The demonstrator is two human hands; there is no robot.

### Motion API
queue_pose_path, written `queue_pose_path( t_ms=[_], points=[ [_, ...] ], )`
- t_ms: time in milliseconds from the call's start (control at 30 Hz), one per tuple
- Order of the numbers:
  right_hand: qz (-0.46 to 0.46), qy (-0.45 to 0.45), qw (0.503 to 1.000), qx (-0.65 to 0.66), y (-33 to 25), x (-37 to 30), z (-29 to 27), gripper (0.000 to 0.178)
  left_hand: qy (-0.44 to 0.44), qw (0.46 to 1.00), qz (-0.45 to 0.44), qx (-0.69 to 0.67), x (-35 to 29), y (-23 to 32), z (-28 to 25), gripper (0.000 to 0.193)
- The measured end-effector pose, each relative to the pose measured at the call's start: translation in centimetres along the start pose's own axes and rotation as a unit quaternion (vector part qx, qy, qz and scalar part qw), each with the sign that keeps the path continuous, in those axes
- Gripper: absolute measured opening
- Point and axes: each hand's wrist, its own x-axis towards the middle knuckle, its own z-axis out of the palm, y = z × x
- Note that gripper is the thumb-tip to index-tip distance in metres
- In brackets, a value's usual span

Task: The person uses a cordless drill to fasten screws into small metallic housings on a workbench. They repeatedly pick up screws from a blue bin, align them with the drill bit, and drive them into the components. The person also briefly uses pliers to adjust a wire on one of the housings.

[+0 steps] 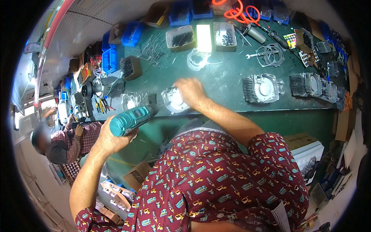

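My left hand [112, 140] is wrapped around the grip of a teal cordless drill [130, 120], held near the bench's front edge. The drill's nose points right, toward a silver metal casting [174, 101] with a round face. Over the far right side of that casting lies my right hand [190, 91], its fingers curled down onto the part; the fingertips are partly hidden. Left of it, another finned casting [132, 101] rests on the bench, partly behind the drill.
On the green bench [228, 87], finned castings [263, 88] stand to the right. Behind are screw bins [181, 38], a yellow-white pad [204, 38], coiled clear tubing [197, 60], a wrench [261, 55] and an orange air hose [241, 13]. At far left a person [69, 139] works.
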Motion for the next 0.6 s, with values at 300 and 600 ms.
queue_pose_path(
  t_ms=[300, 600],
  points=[
    [-0.016, 0.011, 0.999, 0.033, 0.2, 0.1, 0.0, 0.029, -0.018, 0.998, -0.049, -0.022, -0.2, 1.4, -0.1, 0.033],
    [-0.027, -0.017, 0.999, 0.030, 0.1, 0.5, -0.2, 0.028, -0.041, 0.996, -0.063, -0.041, -0.3, 2.2, -0.3, 0.032]
  ],
)
